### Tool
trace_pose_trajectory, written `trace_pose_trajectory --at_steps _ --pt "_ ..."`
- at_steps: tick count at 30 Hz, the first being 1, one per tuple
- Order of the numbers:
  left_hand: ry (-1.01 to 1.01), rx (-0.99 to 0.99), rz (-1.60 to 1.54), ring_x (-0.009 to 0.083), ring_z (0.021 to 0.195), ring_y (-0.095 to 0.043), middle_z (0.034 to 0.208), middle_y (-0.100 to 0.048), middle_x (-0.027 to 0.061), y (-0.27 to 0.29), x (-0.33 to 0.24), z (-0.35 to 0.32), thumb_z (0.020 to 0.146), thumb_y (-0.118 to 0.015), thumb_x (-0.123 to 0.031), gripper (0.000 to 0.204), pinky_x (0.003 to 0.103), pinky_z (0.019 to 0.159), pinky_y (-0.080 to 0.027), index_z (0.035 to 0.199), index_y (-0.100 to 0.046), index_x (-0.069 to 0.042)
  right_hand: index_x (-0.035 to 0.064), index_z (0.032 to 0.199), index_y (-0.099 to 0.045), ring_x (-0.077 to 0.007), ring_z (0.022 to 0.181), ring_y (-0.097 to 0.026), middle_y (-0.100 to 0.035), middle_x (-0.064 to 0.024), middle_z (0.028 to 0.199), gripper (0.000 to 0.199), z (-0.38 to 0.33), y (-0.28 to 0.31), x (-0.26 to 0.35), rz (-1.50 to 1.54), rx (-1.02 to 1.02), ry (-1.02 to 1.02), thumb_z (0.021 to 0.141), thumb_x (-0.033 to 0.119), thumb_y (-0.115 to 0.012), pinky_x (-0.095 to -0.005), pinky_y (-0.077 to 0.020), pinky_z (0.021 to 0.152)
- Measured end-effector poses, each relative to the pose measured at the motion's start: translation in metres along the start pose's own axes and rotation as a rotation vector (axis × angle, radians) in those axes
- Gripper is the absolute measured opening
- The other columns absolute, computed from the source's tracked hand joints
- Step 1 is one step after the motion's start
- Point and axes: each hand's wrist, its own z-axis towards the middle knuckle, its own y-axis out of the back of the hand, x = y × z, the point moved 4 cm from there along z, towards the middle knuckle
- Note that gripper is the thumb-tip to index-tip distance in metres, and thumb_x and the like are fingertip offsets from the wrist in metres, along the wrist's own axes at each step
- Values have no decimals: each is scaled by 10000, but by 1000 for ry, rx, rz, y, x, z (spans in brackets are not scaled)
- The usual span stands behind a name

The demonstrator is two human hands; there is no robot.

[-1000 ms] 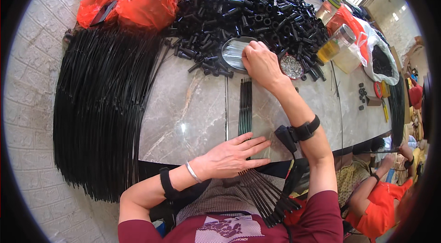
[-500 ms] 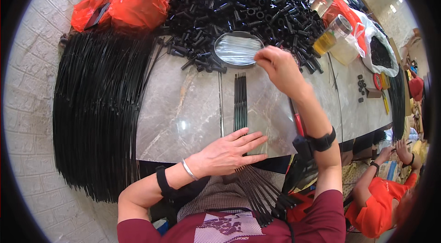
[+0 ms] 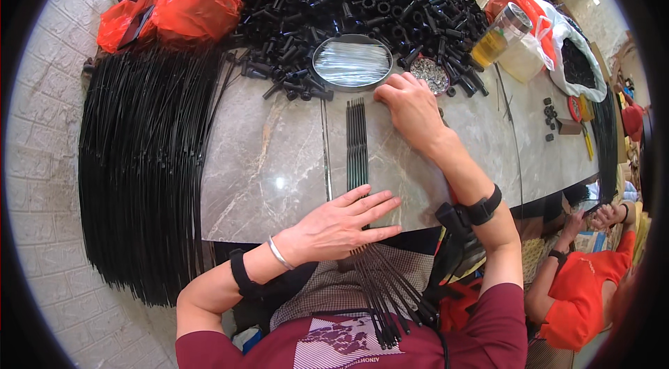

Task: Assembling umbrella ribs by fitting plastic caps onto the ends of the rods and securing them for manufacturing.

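My left hand (image 3: 340, 225) lies flat, fingers apart, across a narrow row of thin black rods (image 3: 357, 142) on the table. The rods run side by side away from me, and their near ends fan out over the table's edge toward my lap. Just right of the rods' far ends is my right hand (image 3: 416, 112), its fingers curled and pinched together; whatever they hold is hidden or too small to make out. Beyond the rods stands a round tin (image 3: 353, 88) with many thin silvery wires (image 3: 352, 62) inside. A small round dish of metal bits (image 3: 430, 73) sits just beyond my right hand.
A large heap of glossy black tubular parts (image 3: 348, 0) covers the far side. Long black rods (image 3: 139, 174) hang in a thick bundle at left, near red plastic bags (image 3: 198, 3). Bottles (image 3: 500, 34) and a white sack (image 3: 589, 87) stand right. A co-worker in red (image 3: 578, 292) sits at right.
My right hand has come back from the tin's edge toward me, near the rods' far ends, uncovering the small dish. My left hand stays on the rods. The view has shifted slightly.
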Motion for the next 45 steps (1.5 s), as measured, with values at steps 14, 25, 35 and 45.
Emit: trace_pose_trajectory --at_steps 14,25,35,45 --pt "1 -2 -5 263 1422 -332 1527 -354 123 1 0 -1 786 -613 -183 578 435 1184 -244 1355 -510 -194 111 902 -703 -233 984 -576 -643 -23 944 146 1 1 2 -71 0 3 838 72 -578 -378 -434 850" --pt "-1 -4 7 259 1422 -332 1528 -355 117 -1 1 0 786 -618 -201 576 434 1184 -245 1352 -510 -197 120 899 -697 -250 991 -572 -630 -42 941 164 -2 -5 -1 -52 -31 18 802 71 -574 -411 -443 837" --pt "7 -2 -1 253 1416 -344 1526 -359 113 1 0 0 786 -622 -206 581 431 1179 -256 1356 -510 -203 99 888 -700 -274 968 -584 -632 -58 918 170 -4 -3 5 0 3 -19 780 51 -578 -431 -477 809" --pt "14 1 -11 252 1416 -345 1528 -357 107 0 1 0 799 -613 -200 572 430 1177 -258 1360 -507 -209 93 854 -698 -269 923 -599 -635 -55 892 154 -3 -3 3 27 -20 -17 773 44 -577 -421 -483 799"
